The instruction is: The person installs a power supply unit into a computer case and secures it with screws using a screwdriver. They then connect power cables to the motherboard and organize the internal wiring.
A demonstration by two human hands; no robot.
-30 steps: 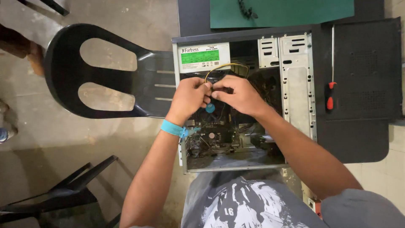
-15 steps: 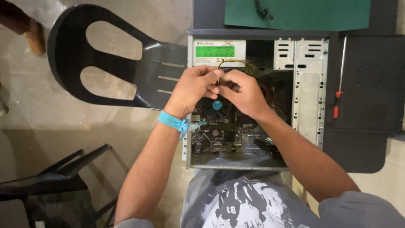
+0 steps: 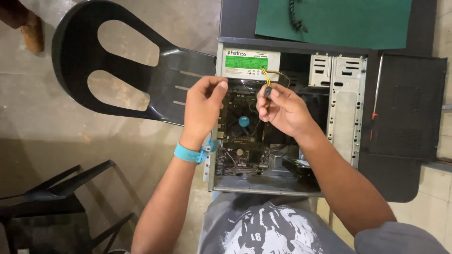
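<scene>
**Power Connector Held Clear Above the Open Case**

While the open computer case (image 3: 287, 122) lies on its side at the near edge of the dark desk (image 3: 238, 19), with a green mat (image 3: 348, 21) toward the far edge, work is seen to be in hand on its cabling. A black chair (image 3: 117, 61) is placed just left of the case, and a removed side panel (image 3: 407, 108) lies along the right edge, with a red-handled screwdriver (image 3: 375, 101) beside it. Inside, the power supply (image 3: 247, 61) is set in the far-left corner of the case, and the motherboard (image 3: 240, 141) with its round fan below it. The right hand (image 3: 282, 110) is closed on a small black connector (image 3: 267, 90), whose yellow and black wires (image 3: 273, 74) are traced back to the power supply. The left hand (image 3: 202, 106) is loosely curled over the case's left wall, seemingly gripping nothing. The step is judged to be handling of this plug; next, careful alignment with its socket would be called for.
</scene>
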